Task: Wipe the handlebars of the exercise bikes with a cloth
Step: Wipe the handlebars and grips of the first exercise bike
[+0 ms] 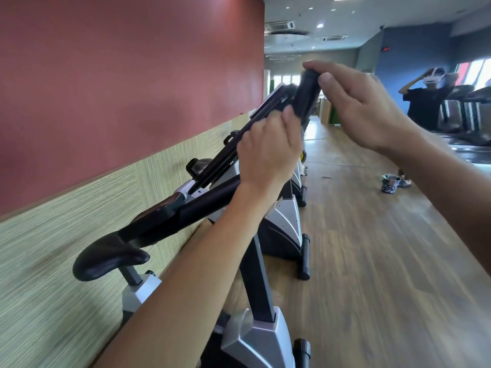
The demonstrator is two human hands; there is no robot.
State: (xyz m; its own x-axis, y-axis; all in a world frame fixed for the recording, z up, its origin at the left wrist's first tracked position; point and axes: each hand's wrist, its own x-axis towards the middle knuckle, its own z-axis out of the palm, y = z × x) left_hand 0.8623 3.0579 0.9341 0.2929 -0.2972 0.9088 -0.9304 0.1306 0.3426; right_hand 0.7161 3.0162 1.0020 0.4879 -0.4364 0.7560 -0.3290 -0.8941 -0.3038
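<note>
A black padded handlebar grip [305, 98] of the nearest exercise bike [265, 338] rises in the middle of the view. My left hand [268, 152] is closed around the bar just below that grip. My right hand [364, 110] holds the grip's top end between thumb and fingers. The bike's console [268, 110] tilts just left of the grip. I cannot make out a cloth; whatever lies under my left palm is hidden. A second black bar [207, 203] runs from under my left wrist down to the left.
A black saddle [111, 257] sits low on the left. More bikes [285, 224] line the red and wood-panelled wall [106, 88]. On the wooden floor stands a small patterned pot [390, 183]. A person [425, 104] stands at the right near treadmills [470, 112].
</note>
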